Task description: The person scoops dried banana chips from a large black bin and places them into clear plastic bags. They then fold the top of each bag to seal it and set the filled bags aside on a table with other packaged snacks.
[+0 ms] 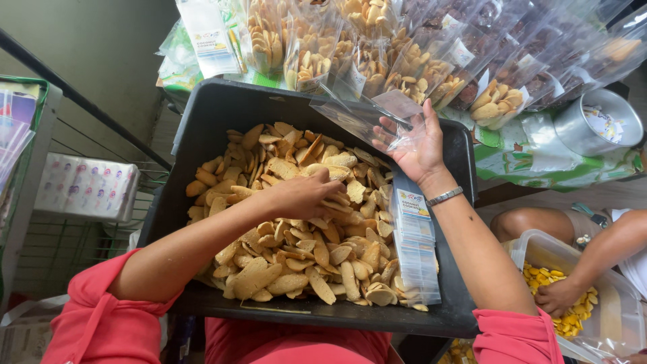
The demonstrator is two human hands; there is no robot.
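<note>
Crackers point(296, 229), pale brown and toasted, fill the black tub point(216, 114) on our lap, and we take that tub as our landmark. Our left hand point(303, 194) lies palm down on top of the heap near the tub's middle, fingers curled and closed on a few crackers. Our right hand point(414, 145) is raised over the tub's far right corner, palm up and fingers spread, with a clear plastic bag point(367, 114) pinched under the thumb; the bag hangs open above the crackers, apart from them. A metal bracelet point(445, 196) circles that wrist.

Against the tub's right wall a stack of flat labelled bags point(414, 249) lies on the crackers. Beyond the tub's far edge, filled clear packets point(377, 54) of the same crackers and of darker ones lean in rows on a green cloth, and a metal tin point(596, 125) stands to the far right of them. Right of the tub, another person's hand point(559, 296) reaches into a clear plastic box point(539, 246) of small yellow snacks point(559, 283). Left of the tub sits a wrapped white pack point(87, 185) on a wire shelf.

Both our forearms stretch forward from red sleeves point(94, 317), the left crossing low over the tub, the right angled upward
</note>
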